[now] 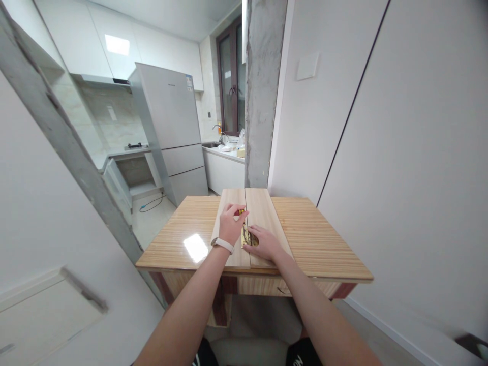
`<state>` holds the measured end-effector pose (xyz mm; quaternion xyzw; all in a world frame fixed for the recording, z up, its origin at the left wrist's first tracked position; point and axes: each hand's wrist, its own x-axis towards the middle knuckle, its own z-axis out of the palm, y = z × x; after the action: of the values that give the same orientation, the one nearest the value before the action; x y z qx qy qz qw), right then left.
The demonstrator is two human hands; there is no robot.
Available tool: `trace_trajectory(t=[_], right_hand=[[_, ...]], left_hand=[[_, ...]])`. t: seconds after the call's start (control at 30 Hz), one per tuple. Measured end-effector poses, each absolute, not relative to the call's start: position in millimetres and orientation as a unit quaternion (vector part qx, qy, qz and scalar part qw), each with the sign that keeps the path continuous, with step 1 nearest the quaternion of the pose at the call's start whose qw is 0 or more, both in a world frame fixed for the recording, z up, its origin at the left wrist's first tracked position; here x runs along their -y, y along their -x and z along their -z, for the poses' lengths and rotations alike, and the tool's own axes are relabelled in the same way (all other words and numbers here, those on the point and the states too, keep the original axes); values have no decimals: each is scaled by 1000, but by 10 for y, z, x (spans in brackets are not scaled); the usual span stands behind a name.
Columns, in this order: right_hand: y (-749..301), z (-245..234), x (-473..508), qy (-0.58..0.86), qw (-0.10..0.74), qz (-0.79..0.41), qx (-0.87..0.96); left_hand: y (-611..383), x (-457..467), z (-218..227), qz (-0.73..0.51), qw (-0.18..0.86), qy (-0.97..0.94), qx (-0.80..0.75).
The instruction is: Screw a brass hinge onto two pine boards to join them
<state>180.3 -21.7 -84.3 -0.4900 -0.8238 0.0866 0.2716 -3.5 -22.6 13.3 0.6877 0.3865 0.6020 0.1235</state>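
Two pale wooden boards [263, 208] lie side by side on a striped wooden table [320, 239]. A brass hinge [247, 237] sits across the seam between them. My left hand [231, 224], with a white band on the wrist, is closed around a small tool with a yellow and red handle [241, 212] held over the hinge. My right hand [265, 243] lies on the right board with fingers pressed against the hinge, steadying it. The tool's tip is hidden by my fingers.
A grey concrete pillar [263, 96] rises just behind the table, with white walls to the right. A kitchen with a silver fridge [171, 127], counter and sink [223, 147] lies behind on the left. A slanted grey beam [68, 147] crosses the left side.
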Motion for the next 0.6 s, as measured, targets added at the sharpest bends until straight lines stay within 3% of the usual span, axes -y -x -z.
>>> trace_trajectory(t=[0.6], right_hand=[[-1790, 840, 221, 482, 278, -81, 827]], left_hand=[[49, 246, -135, -601, 128, -692, -378]])
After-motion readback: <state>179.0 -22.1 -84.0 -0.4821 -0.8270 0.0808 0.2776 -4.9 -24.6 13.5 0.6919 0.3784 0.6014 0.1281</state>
